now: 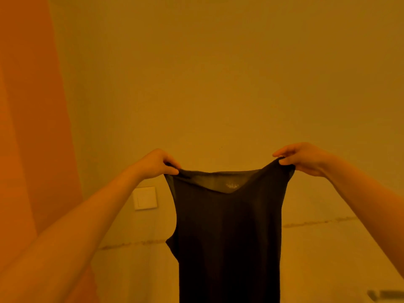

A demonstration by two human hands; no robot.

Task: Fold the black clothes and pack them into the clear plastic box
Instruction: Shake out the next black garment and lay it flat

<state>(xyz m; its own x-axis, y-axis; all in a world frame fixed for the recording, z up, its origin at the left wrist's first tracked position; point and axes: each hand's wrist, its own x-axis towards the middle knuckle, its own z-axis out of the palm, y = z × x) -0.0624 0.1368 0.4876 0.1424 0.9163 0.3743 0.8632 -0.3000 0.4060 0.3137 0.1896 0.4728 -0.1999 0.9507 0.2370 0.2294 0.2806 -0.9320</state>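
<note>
Orange light washes a bare wall (218, 73), with a switch (145, 197) low on it. Up in front of that wall hangs a black top (227, 237), right of the switch. Her left hand (158, 162) pinches one shoulder strap, her right hand (306, 159) the other, neckline stretched between. It looks thin, light and limp; I'd keep hold at the straps. No box in sight.
</note>
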